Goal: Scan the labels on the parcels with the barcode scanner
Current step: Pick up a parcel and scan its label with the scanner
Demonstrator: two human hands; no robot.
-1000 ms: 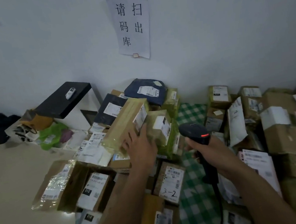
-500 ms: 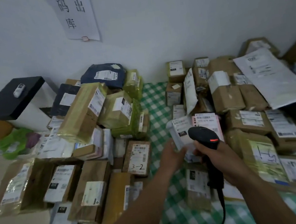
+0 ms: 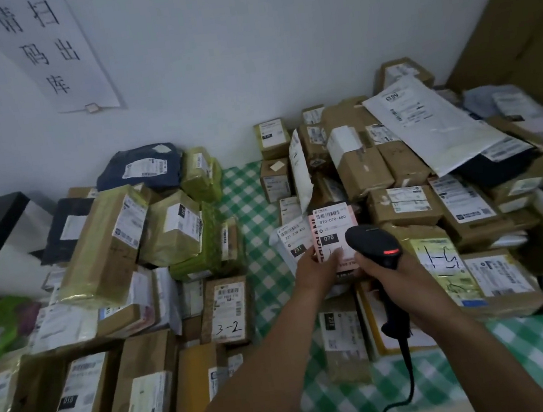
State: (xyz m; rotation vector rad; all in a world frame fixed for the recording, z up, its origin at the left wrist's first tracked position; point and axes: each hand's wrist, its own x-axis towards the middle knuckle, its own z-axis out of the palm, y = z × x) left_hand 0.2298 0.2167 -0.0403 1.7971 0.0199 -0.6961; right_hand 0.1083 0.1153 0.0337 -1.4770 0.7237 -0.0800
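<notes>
A bare strip of the green checked cloth (image 3: 249,202) runs back to the wall (image 3: 243,54), open for reaching. Left of the cloth a heap of taped boxes (image 3: 106,248) hems it; right of it, stacked brown parcels (image 3: 396,168) (white mailer (image 3: 431,122) on top).

Matt black plastic barcode scanner (image 3: 373,246), brown cardboard parcels (image 3: 367,172) with glossy tape, checked green cloth (image 3: 247,205) beneath.

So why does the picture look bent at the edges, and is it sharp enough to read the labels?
Head view: the wide-angle lens tilts and bows the wall sign and the room's edges. The light is dim and flat, with no hard shadows. The label on the pink parcel beside the scanner reads 070-070-A80, but the boxes at the lower left are smeared and soft.
</notes>
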